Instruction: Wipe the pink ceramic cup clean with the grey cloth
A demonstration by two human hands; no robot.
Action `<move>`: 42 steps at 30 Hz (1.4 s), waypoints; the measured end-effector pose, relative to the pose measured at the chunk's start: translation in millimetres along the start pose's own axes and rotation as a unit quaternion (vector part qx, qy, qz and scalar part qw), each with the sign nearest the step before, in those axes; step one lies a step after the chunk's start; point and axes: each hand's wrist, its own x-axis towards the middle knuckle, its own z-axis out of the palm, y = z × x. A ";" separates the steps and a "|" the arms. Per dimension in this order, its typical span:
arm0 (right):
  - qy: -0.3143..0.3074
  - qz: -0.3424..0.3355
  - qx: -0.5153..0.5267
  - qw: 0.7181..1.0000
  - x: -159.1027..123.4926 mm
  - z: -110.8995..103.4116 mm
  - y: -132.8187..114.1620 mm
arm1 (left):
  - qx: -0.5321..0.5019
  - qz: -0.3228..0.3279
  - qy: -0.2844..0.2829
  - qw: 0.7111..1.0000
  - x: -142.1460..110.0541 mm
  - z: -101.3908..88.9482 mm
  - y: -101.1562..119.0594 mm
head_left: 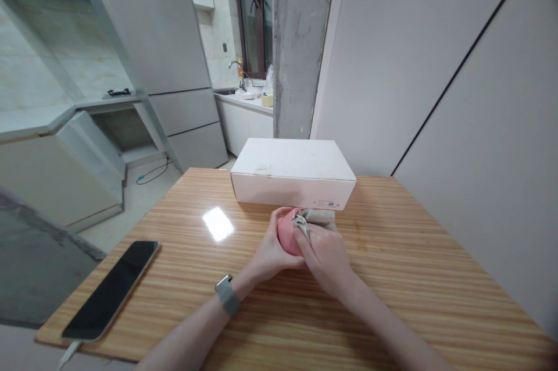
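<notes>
My left hand (272,252) is wrapped round a pink cup (286,234), which is tilted with its opening toward the right. A grey cloth (321,218) is bunched in my right hand (326,254), and part of it is pressed into the mouth of the cup. The fingertips of my right hand are partly hidden by the cloth. Both hands are close together above the wooden table (392,278), just in front of a white box (292,189).
On the left of the table lies a black-screened phone (113,289) with a white cable (70,353) plugged in. A watch (227,295) is on my left wrist. Behind the table stand a fridge (148,34) and a sink counter (248,115); a wall (436,39) rises on the right.
</notes>
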 end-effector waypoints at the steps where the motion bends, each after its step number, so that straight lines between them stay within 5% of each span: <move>1: -0.001 0.002 0.004 1.000 0.1 -0.3 -0.4 | -0.006 -0.007 0.005 1.000 0.4 -0.9 0.1; 12: 0.013 -0.001 0.033 0.999 0.2 -5.7 -1.7 | -0.174 -0.071 -0.005 0.982 2.4 8.4 16.5; 22: 0.031 0.008 0.046 0.998 -0.5 -6.3 -4.3 | -0.297 -0.079 -0.045 0.951 -2.3 16.8 7.7; 31: 0.012 -0.024 0.061 0.998 0.5 -9.6 -4.2 | -0.298 -0.103 -0.005 0.949 -3.7 19.8 6.4; 42: 0.047 0.012 0.059 0.997 -4.2 -14.1 -5.3 | -0.260 -0.133 -0.056 0.955 -5.5 16.4 11.5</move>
